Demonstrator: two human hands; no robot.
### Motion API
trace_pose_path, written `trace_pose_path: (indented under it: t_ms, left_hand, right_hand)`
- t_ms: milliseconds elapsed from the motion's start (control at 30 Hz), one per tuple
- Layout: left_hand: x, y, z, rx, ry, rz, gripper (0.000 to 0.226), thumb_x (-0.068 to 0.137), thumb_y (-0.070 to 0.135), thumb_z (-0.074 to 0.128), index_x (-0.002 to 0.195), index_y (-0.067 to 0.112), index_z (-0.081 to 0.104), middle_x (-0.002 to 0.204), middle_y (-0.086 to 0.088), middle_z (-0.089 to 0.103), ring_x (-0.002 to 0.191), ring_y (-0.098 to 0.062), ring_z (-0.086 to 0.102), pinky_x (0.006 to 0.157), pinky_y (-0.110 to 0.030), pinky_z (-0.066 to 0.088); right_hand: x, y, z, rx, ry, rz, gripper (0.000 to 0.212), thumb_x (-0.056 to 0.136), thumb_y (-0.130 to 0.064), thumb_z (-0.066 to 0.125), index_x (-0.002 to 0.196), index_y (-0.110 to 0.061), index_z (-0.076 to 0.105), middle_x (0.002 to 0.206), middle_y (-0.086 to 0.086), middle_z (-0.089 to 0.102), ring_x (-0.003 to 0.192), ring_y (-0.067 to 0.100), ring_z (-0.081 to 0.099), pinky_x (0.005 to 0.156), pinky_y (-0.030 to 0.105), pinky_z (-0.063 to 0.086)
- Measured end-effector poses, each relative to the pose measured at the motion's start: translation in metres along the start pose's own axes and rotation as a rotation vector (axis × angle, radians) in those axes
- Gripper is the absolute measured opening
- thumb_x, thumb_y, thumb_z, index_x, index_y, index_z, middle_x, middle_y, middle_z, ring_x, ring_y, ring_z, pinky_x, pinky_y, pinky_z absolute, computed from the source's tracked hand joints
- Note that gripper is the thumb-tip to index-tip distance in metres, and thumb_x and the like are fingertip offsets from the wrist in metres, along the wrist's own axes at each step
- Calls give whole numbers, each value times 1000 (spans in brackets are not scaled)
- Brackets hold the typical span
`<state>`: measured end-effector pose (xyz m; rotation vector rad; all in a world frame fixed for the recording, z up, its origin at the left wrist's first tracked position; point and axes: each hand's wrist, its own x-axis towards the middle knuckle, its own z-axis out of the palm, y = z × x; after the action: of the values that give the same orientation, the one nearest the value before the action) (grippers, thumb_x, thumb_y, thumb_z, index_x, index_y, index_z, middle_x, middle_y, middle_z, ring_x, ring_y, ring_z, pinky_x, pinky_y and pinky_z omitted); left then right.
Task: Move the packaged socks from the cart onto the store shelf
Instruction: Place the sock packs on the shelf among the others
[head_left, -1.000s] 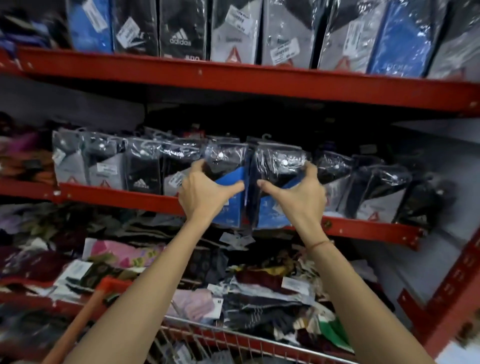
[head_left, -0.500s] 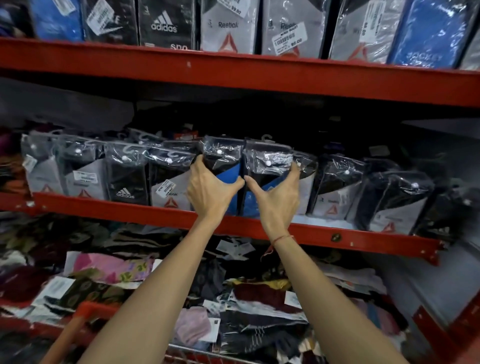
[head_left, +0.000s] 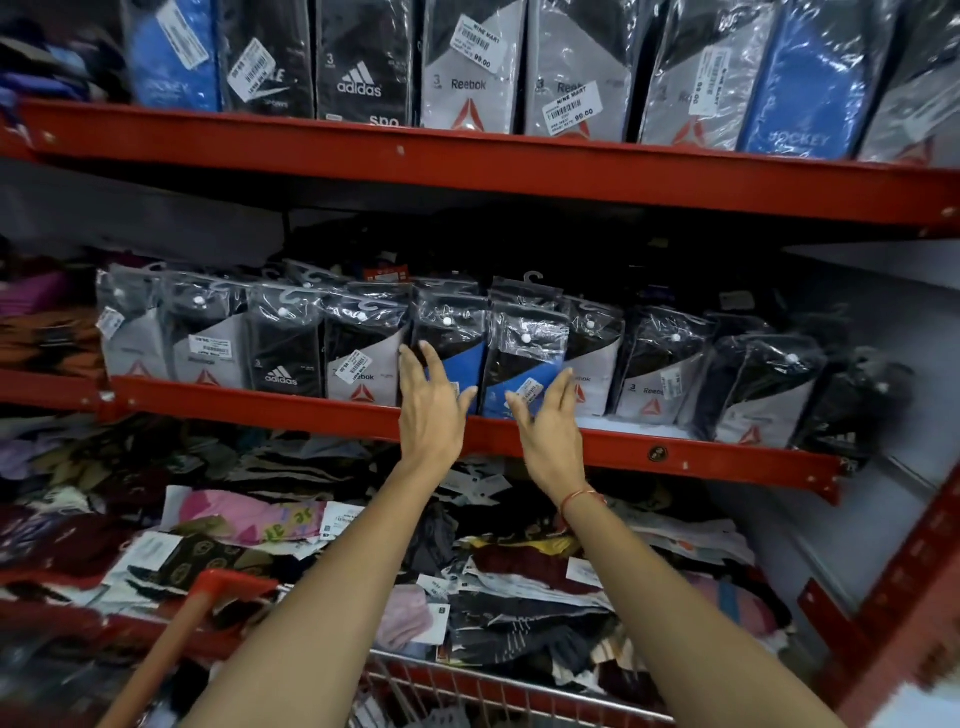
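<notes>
Two black-and-blue packaged sock packs (head_left: 457, 343) (head_left: 524, 358) stand upright side by side on the red middle shelf (head_left: 260, 402), in a row of similar black and grey packs. My left hand (head_left: 431, 402) is just in front of the left pack, fingers spread, holding nothing. My right hand (head_left: 548, 418) hovers in front of the right pack, fingers apart, also empty. Both hands are slightly off the packs. The cart (head_left: 208, 592), with a red handle and wire basket, is at the bottom of the view.
The upper red shelf (head_left: 467, 161) holds tall upright sock packs. Below the middle shelf lies a loose heap of mixed socks and tags (head_left: 493, 582). A red shelf upright (head_left: 909, 597) stands at the right.
Both hands have let go of the two blue packs and drawn back a little, fingers opening. The packs now stand on the shelf in the row.
</notes>
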<state>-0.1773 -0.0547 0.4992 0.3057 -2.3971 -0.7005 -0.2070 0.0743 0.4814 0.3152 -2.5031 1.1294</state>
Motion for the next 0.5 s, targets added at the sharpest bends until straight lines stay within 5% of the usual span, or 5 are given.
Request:
trace_pose_path:
  t_ms: [100,233,367,500]
  left_hand:
    - [-26,-4,-11,18,-22,28,68,98,37,46,149,0,21,156,-22,24,146,-32,21,116,-38,28]
    - [-72,-10,-16,-1,-24,62,49,98,34,45,134,1,46,131,-18,55,125,-31,46,101,-38,41]
    - [-118,-18,-4,2,-74,51,43,99,34,43,126,3,54,122,-15,60,118,-31,51,94,-39,45]
    - [-164,-21,31,58,-163,31,40,100,34,42,119,3,60,115,-14,64,113,-31,55,88,-39,48]
  right_hand:
    - [-33,7,-11,-28,-8,4,80,98,-52,39,154,-7,2,164,7,1,149,23,14,114,36,30]
    - [-86,19,-22,-52,130,-11,60,101,-42,39,148,-6,32,152,11,34,135,27,41,105,37,41]
    - [-126,41,-22,-47,201,-29,34,102,-30,43,115,-6,63,110,13,65,95,30,63,73,36,47]
    - [-162,82,-18,-61,113,43,35,100,-25,48,78,-4,64,59,11,56,59,35,59,51,28,27]
